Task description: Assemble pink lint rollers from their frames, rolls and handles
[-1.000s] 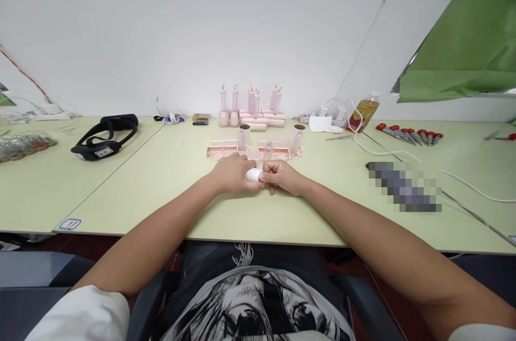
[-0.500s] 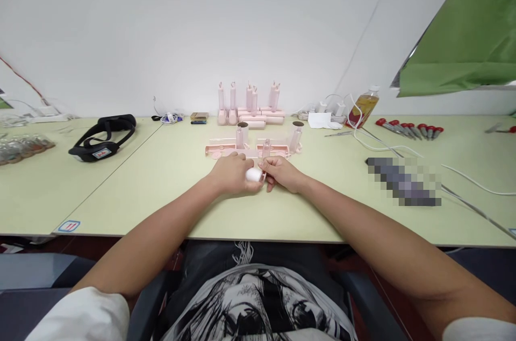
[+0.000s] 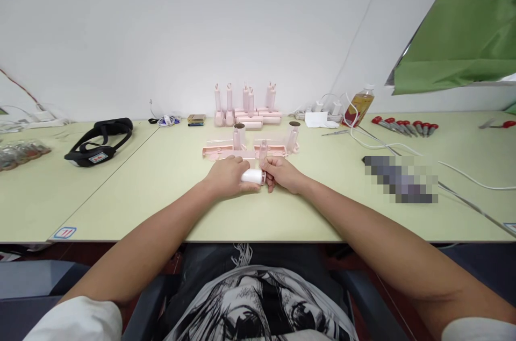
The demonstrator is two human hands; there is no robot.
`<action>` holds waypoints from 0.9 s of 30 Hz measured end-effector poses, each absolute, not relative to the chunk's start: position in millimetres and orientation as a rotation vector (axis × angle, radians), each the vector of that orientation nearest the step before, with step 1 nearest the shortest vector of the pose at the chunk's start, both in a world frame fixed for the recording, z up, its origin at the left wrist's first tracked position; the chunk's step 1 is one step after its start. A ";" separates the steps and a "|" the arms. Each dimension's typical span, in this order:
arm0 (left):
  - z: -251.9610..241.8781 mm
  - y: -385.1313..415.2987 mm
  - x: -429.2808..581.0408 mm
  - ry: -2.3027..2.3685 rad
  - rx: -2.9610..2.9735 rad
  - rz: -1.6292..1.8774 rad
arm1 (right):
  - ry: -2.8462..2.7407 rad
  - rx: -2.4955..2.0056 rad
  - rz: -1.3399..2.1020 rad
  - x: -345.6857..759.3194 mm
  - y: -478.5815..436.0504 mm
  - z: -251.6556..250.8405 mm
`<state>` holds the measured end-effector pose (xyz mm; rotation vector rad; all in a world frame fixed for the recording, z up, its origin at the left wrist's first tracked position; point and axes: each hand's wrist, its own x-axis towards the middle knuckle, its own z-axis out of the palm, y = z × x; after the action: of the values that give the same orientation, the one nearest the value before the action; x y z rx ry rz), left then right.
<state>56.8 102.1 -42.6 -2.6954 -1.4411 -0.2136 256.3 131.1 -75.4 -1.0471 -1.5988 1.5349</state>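
Observation:
My left hand (image 3: pixel 228 175) is wrapped round a white roll (image 3: pixel 252 176), which looks like a lint roller's paper roll and lies sideways just above the table. At its right end, a clear pinkish end piece shows. My right hand (image 3: pixel 282 173) is closed, thumb and forefinger pinching a translucent pink handle (image 3: pixel 263 151) that stands upright beside that end. The fingers hide how handle and roll meet. Just beyond my hands lie open pink cases (image 3: pixel 217 152), with two rolls with dark round tops (image 3: pixel 239 137) (image 3: pixel 293 135) standing among them.
Several pink assembled pieces with upright handles (image 3: pixel 250 101) stand by the wall. A black head strap (image 3: pixel 100 142) lies left. To the right are a drink bottle (image 3: pixel 358 106), white cables (image 3: pixel 379 144), red-handled screwdrivers (image 3: pixel 403 126) and a blurred dark object (image 3: pixel 399 179).
More of the white roll shows between my hands now, and my left hand has shifted slightly left along it. My right hand keeps its pinch. The whole view has shifted a little.

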 end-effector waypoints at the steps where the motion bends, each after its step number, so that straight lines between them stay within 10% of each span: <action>1: -42.7 101.9 56.7 -1.445 -2.696 -0.217 | -1.603 -1.037 1.540 256.5 131.0 -75.4; 27: -45.8 101.2 58.8 -1.437 -2.674 -0.244 | -1.583 -1.056 1.543 255.5 128.6 -73.7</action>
<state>58.8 101.2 -45.8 -2.6744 -1.4367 -0.2441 255.5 128.6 -73.7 -1.0562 -1.5825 1.5427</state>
